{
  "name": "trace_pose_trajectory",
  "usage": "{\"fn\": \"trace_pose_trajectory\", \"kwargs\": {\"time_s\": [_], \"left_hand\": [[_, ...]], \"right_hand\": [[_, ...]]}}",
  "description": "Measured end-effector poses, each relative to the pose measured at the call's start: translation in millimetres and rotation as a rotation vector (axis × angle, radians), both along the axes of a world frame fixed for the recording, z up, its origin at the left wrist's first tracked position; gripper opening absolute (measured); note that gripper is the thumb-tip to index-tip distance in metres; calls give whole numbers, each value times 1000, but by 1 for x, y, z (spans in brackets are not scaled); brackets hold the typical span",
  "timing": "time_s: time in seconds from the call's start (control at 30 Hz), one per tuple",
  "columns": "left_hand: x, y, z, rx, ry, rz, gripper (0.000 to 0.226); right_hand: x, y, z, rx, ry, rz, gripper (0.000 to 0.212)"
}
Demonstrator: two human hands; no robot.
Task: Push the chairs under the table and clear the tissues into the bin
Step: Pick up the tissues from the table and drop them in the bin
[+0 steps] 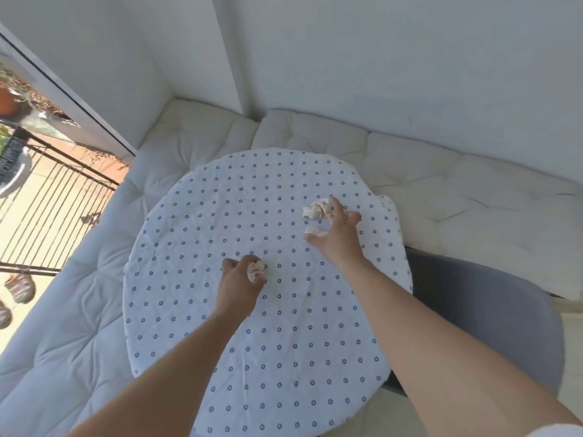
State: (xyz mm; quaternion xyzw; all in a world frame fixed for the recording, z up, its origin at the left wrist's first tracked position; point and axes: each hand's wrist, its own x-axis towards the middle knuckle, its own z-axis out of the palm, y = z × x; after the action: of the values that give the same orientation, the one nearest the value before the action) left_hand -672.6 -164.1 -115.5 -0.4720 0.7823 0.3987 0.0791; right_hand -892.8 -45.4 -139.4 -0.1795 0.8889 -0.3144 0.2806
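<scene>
A round table [195,310] with a white cloth dotted with small blue flowers fills the middle. My left hand [239,283] rests on it, fingers closed around a crumpled tissue [256,269]. Farther right, my right hand [339,233] has its fingers spread over the cloth. One crumpled tissue [316,209] lies just beyond its fingertips, touching the forefinger. Another tissue [316,231] shows under the thumb. A grey chair [492,326] stands at the table's right side, its seat partly under the tabletop. No bin is in view.
A cushioned white corner bench [441,197] wraps the table at the left and back, against white walls. A black metal railing [53,197] and an outdoor terrace lie at the far left.
</scene>
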Motion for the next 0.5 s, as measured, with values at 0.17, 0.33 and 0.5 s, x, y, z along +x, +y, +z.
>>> {"fn": "trace_pose_trajectory", "kwargs": {"time_s": [0.17, 0.33, 0.5], "left_hand": [[6, -3, -8, -9, 21, -32, 23], [27, -7, -4, 12, 24, -54, 24], [60, -10, 9, 65, 79, 10, 20]], "right_hand": [[-11, -30, -7, 93, 75, 141, 98], [-1, -29, -2, 119, 130, 248, 41], [26, -9, 13, 107, 122, 197, 26]]}}
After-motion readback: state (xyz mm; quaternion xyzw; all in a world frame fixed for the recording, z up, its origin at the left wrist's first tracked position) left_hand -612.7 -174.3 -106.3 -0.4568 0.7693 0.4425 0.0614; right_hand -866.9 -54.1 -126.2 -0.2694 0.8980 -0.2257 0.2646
